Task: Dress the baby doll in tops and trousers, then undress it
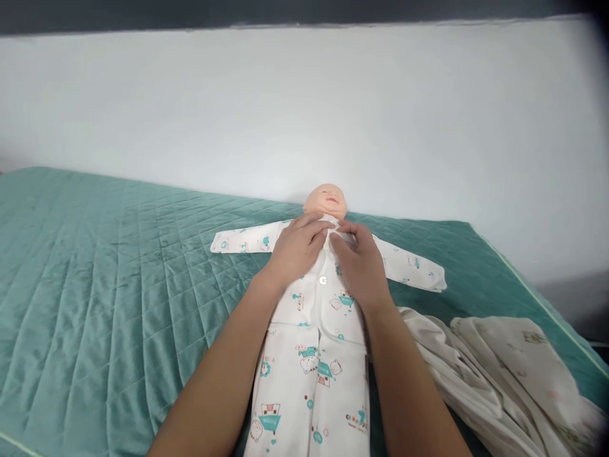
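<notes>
A baby doll (pixel 327 198) lies on its back, its head toward the wall. It wears a white printed baby shirt (pixel 295 308), sleeves spread to both sides, and matching baby pants (pixel 290 387). My left hand (pixel 299 246) rests on the upper chest, its fingertips closed on the shirt's front edge just below the neck. Opposite it, my right hand (pixel 360 259) pinches the other front edge between thumb and fingers. The fingertips of both hands nearly meet, and whatever small fastener is between them is hidden. Lower on the front shows a round white button (pixel 323 280).
A green quilted cover (pixel 128 292) lies under the doll. Crumpled pale cloth (pixel 504 374) with a faint print is heaped to the right, beside my right forearm. A white wall (pixel 295 114) stands behind the doll's head. The cover's pale-trimmed edge runs along the right.
</notes>
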The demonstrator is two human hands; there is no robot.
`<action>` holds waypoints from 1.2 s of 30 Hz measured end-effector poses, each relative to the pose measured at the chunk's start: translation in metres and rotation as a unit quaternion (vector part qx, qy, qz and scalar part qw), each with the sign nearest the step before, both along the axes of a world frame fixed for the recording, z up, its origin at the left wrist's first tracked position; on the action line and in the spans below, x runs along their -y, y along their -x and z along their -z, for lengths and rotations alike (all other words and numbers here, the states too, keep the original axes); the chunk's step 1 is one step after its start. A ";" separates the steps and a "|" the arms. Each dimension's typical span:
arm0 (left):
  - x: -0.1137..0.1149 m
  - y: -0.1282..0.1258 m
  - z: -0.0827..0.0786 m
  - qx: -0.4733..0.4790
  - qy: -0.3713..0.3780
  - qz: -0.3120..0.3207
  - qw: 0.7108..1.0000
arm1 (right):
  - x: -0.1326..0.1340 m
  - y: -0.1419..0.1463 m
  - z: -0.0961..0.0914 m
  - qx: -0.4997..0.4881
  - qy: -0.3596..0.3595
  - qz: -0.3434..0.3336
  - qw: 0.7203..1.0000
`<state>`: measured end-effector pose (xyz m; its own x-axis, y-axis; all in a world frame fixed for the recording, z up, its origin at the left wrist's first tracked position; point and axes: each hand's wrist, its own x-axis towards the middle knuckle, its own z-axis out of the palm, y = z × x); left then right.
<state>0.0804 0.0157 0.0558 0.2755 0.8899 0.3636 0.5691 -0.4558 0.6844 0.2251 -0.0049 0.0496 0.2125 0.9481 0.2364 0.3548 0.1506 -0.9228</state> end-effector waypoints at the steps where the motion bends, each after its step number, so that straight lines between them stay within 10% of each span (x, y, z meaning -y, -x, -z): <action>1: 0.001 0.000 0.000 -0.004 -0.013 0.007 1.000 | 0.000 -0.001 0.001 -0.016 0.005 0.004 1.000; 11: 0.012 -0.001 -0.001 0.055 -0.071 0.022 0.996 | 0.009 -0.008 0.011 -0.033 -0.057 -0.031 0.997; 36: 0.028 0.009 0.002 0.165 0.057 0.008 0.985 | 0.038 -0.010 0.014 0.018 -0.087 -0.068 0.994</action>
<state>0.0710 -0.0127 0.0542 0.1738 0.9262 0.3345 0.2993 -0.3733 0.8781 0.2349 -0.0430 0.0357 0.0741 0.9116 0.4043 0.3520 0.3554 -0.8659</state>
